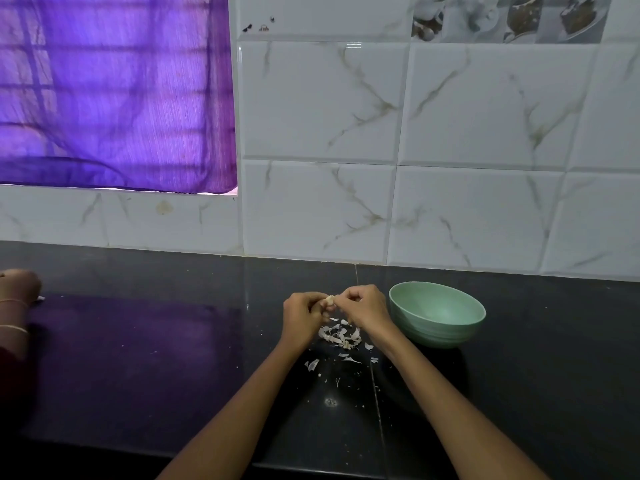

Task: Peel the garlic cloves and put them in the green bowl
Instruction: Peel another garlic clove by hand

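Dark counter (138, 341) — both hands' grip hides clove (330, 300).

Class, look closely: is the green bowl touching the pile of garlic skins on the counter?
Apart. The head view shows the right forearm and bare counter between the green bowl and the garlic skins.

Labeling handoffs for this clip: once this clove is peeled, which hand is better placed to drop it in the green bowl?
Right, probably. The right hand sits just beside the green bowl, while the left hand is on the far side of the garlic clove that both pinch; the left would have to cross over.
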Motion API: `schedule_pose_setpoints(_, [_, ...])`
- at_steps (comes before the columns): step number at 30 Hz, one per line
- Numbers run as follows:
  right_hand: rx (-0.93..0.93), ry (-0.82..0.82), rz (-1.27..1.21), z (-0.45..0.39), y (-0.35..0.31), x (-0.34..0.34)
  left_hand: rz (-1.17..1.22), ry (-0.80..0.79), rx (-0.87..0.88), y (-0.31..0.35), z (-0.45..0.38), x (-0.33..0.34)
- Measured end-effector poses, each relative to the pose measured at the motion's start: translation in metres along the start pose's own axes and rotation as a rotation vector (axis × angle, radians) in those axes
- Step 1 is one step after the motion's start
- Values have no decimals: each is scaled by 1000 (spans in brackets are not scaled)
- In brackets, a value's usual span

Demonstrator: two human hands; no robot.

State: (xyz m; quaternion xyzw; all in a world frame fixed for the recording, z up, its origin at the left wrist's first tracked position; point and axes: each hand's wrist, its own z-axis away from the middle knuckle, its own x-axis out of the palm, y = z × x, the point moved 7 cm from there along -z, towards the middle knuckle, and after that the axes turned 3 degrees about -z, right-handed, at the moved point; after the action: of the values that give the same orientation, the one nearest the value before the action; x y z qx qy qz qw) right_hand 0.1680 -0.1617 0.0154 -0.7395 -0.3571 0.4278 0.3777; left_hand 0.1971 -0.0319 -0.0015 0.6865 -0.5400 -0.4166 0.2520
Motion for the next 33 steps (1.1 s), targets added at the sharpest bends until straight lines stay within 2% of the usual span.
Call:
schedule_pose_setpoints(3, [14, -21, -24, 1, 2, 6, 77, 30, -142, -12, -3, -2])
schedule_pose_setpoints(6, [34, -73, -57, 3, 3, 11, 298, 48, -349, -27, -3, -1])
schedule_pose_setpoints(11, [63, -165, -36, 2, 6, 16, 471, 26, -479, -30, 1, 4])
schedule_pose_setpoints(17, [-48, -156, -11, -3, -1, 0, 531, 31, -489, -30, 2, 0])
schedule_pose_setpoints(20, [-159, -180, 50, -4, -6, 6, 520, -38, -492, -26, 4, 5])
schedule_pose_setpoints(23, [-273, -100, 124, -3, -12, 6, 517, -127, -506, -22, 7, 12])
schedule_pose_setpoints(28, [-307, -44, 142, -5, -14, 0, 504, -203, -496, -18, 9, 15])
schedule_pose_setpoints(33, [-343, -13, 133, -5, -16, -2, 524, -183, -464, -13, 8, 12])
